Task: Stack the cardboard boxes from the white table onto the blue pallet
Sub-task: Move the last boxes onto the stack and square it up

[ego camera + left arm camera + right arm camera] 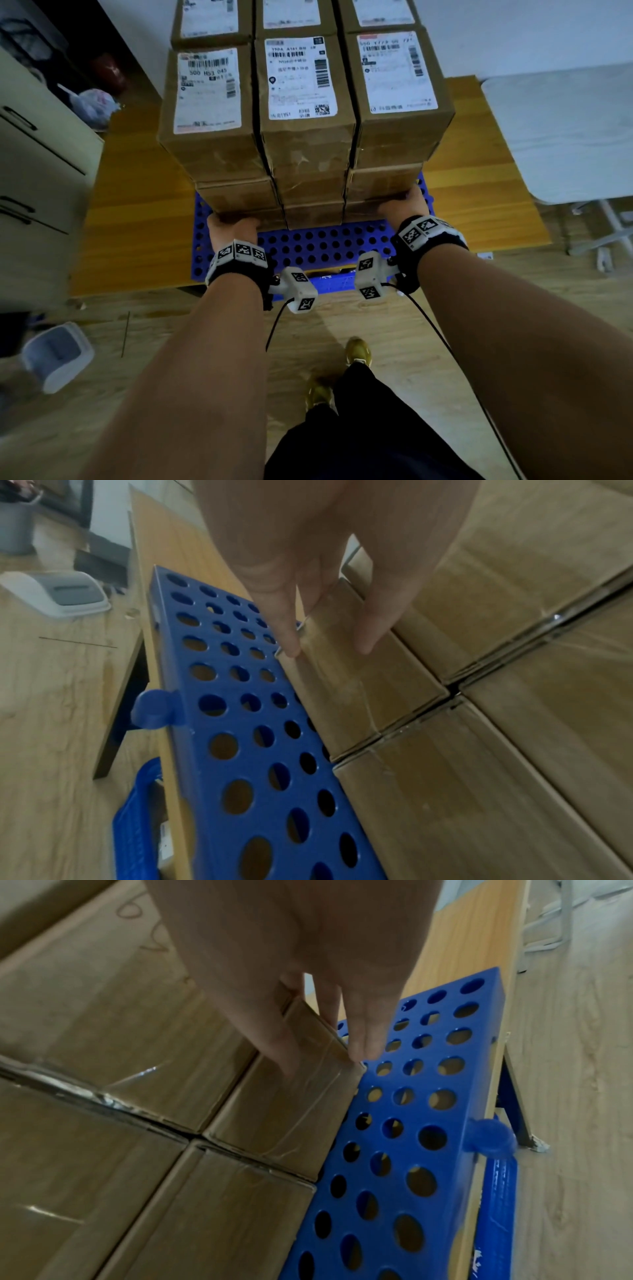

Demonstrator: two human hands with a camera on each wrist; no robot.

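Observation:
Brown cardboard boxes (pixel 308 154) with white shipping labels stand three layers high and three across on the blue perforated pallet (pixel 325 243). My left hand (pixel 233 226) is at the front left corner of the bottom-left box (pixel 342 696), thumb on one face and straight fingers (pixel 287 631) along the corner edge. My right hand (pixel 404 205) mirrors it on the bottom-right box (pixel 284 1110), fingers (pixel 359 1031) straight against its outer corner. Both hands press on the boxes without curling round them. A strip of pallet (pixel 240 723) (pixel 411 1123) shows bare in front of the stack.
The pallet lies on a low wooden platform (pixel 137 205). The white table (pixel 565 137) stands at the right, a cream cabinet (pixel 34 154) at the left. A white lidded bin (pixel 58 356) sits on the floor at left. A blue crate (pixel 329 284) is under the platform's front edge.

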